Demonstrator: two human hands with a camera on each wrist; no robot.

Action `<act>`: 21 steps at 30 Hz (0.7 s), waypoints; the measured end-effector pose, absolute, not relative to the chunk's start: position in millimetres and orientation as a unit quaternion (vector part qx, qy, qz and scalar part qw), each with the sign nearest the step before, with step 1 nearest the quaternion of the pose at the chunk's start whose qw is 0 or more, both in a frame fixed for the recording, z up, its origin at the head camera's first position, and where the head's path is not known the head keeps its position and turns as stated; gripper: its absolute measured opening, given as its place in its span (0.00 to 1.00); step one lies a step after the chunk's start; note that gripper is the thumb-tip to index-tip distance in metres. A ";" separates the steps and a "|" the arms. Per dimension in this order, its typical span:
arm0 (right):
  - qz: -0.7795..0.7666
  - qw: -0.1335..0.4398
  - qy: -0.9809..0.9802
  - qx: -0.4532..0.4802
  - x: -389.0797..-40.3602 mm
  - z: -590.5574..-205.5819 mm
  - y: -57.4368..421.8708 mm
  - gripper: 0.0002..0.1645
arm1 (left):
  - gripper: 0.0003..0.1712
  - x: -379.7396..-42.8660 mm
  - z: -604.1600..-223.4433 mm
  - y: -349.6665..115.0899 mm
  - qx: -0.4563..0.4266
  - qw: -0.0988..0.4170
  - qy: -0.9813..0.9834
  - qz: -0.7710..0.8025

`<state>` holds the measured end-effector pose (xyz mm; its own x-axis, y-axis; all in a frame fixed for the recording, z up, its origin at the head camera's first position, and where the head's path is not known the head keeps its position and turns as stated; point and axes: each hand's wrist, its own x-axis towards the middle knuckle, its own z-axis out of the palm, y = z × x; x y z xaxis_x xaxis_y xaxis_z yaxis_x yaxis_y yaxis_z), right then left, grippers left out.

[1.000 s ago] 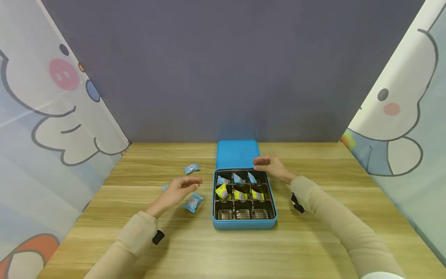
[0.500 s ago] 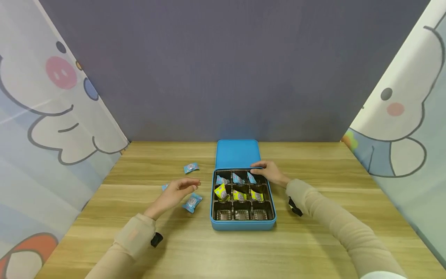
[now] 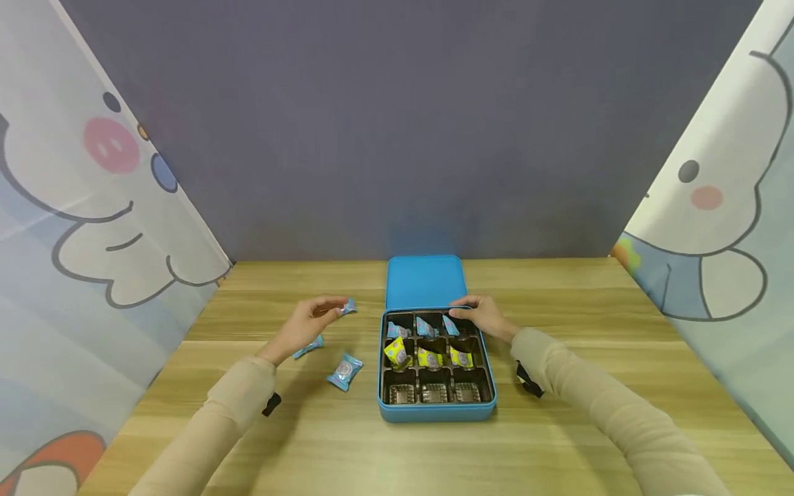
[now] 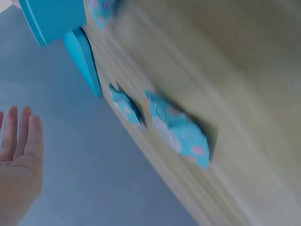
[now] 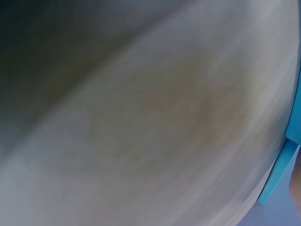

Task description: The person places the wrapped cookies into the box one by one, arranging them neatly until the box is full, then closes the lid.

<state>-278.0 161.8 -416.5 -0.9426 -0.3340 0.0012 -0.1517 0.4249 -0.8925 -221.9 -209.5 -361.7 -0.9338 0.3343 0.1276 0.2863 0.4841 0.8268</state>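
Left hand (image 3: pixel 304 327) is hovering near the blue candy (image 3: pixel 351 306) that's lying towards the desk's (image 3: pixel 397 455) far edge, fingers parted, gripping nothing; a light pinch is looking best. Right hand (image 3: pixel 488 317) is resting at the tin's (image 3: pixel 437 414) far right corner, its hold unclear.

Open blue box (image 3: pixel 438 413), six candies (image 3: pixel 429 357) inside (yellow, blue) — three blue candies (image 3: pixel 344 372) outside
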 end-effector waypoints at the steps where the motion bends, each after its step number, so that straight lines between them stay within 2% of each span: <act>1: -0.515 0.089 0.840 -0.145 -277.4 -417.3 162.6 0.22 | 0.18 -226.1 -361.0 -209.9 0.180 0.024 0.863 0.471; 6: -0.516 0.093 0.840 -0.141 -277.9 -418.6 165.5 0.23 | 0.19 -254.5 -365.4 -213.9 0.191 0.025 0.858 0.476; 10: -0.512 0.098 0.843 -0.131 -276.7 -418.4 165.6 0.23 | 0.22 -271.6 -376.3 -217.8 0.182 0.047 0.862 0.470; 21: -0.506 0.086 0.847 -0.137 -276.6 -417.0 159.0 0.20 | 0.31 -295.5 -405.5 -228.0 0.106 0.143 0.896 0.406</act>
<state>-276.6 159.0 -417.0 -0.9474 -0.3199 -0.0065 -0.1457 0.4495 -0.8813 -295.5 -228.0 -405.5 -0.9368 0.3056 -0.1702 0.0737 0.6480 0.7581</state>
